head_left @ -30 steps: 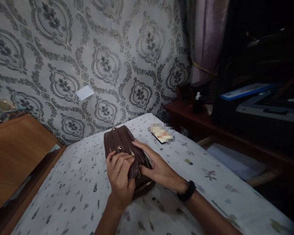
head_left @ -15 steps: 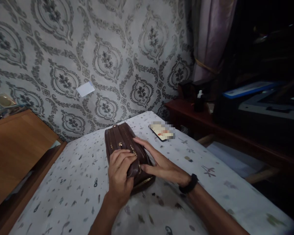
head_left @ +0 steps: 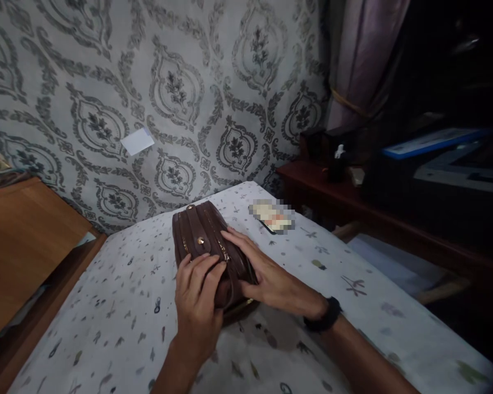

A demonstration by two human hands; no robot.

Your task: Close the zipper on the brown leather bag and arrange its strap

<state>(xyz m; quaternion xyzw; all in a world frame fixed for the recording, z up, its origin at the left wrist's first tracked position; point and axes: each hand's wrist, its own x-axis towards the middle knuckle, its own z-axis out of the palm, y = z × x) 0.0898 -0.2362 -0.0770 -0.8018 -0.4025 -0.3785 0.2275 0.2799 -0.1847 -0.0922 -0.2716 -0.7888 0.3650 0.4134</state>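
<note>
A brown leather bag (head_left: 197, 227) with gold zips and round gold studs lies on the patterned white sheet. Over its near left part my left hand (head_left: 199, 295) is curled, fingers on top and thumb at the near end. My right hand (head_left: 267, 273), with a black band on the wrist, grips the bag's right side, its fingers along the flank and its thumb at the near end. Parts of the bag under both hands are hidden.
A phone (head_left: 271, 217) with a blurred-out screen lies on the sheet (head_left: 123, 306) beyond my right hand. To the left stands a wooden cabinet (head_left: 33, 235). On the right is a dark red table (head_left: 308, 183) with a small bottle (head_left: 337, 164); below it, a drawer (head_left: 394, 262) juts out.
My left hand's fingers have shifted slightly and spread a little on the bag. My right hand stays along the bag's side. The view has turned slightly.
</note>
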